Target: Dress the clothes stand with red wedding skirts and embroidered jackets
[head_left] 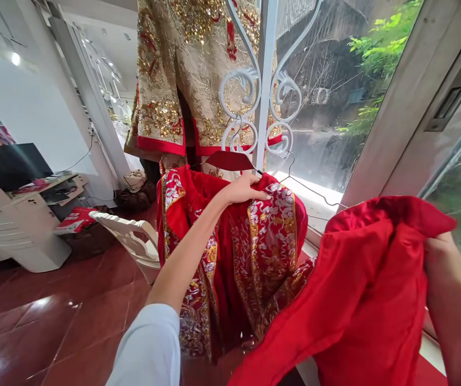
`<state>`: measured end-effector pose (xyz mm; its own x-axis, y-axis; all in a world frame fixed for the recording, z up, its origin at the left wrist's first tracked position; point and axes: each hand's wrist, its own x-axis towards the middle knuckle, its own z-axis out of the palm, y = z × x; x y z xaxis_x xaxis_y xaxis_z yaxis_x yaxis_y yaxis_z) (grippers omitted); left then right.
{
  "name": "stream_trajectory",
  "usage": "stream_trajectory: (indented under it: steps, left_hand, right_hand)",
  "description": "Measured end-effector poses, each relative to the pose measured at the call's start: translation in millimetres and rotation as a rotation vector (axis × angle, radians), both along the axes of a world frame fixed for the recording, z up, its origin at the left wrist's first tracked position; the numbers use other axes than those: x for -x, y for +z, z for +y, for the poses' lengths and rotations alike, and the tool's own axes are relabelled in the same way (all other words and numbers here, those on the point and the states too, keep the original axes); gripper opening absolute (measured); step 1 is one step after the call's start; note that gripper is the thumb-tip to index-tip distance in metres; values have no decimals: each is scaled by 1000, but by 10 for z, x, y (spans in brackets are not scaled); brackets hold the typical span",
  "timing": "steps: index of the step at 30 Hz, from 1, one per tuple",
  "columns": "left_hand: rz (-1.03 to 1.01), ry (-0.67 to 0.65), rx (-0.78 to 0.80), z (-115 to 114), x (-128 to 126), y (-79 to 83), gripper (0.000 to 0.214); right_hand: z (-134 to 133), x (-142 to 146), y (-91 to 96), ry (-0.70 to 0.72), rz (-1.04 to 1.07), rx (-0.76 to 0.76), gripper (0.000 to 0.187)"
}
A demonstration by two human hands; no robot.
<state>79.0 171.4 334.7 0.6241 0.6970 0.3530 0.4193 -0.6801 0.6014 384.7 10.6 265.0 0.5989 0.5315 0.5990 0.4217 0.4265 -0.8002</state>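
Observation:
A red jacket [272,236] with gold and silver embroidery hangs from a hanger [230,161] hooked on a white scrolled metal rack. My left hand [246,190] grips this jacket at the shoulder, beside the neck opening, fingers bent over the cloth. On the right, my right hand [441,249] is closed on the upper edge of a plain red satin garment [359,289], which droops in folds across the lower right. Most of the right hand's fingers are hidden behind the satin. A thin wire hanger [314,190] shows between the two garments.
A gold sequinned garment [206,86] with red trim hangs above, against the white metal scrollwork [260,91]. Windows are at the right. A cream chair [129,236] stands left of the jacket, with a desk and monitor [11,163] beyond.

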Motion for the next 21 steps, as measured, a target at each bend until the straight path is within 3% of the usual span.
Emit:
stream_trajectory:
  steps: [2, 4, 8, 11, 14, 17, 21]
  left_hand:
    - [-14, -121, 53, -79, 123, 64, 25]
    - [-36, -188, 61, -156, 210, 119, 23]
    - [-80, -288, 59, -211, 386, 194, 22]
    - [-136, -394, 86, -132, 605, 195, 25]
    - [-233, -448, 146, -20, 834, 153, 36]
    - [-287, -444, 205, 53, 967, 112, 44]
    - [-323, -474, 247, 133, 971, 77, 47]
  right_hand:
    - [87, 30, 16, 77, 43, 38, 27]
    - [211, 117, 77, 43, -22, 95, 27]
    - [452, 598, 281, -92, -430, 329, 11]
    - [545, 1051, 427, -117, -800, 623, 29]
    - [591, 1271, 514, -150, -1023, 815, 40]
    - [661, 1150, 525, -255, -1077, 918, 38]
    - [764, 697, 483, -397, -1029, 943, 37]
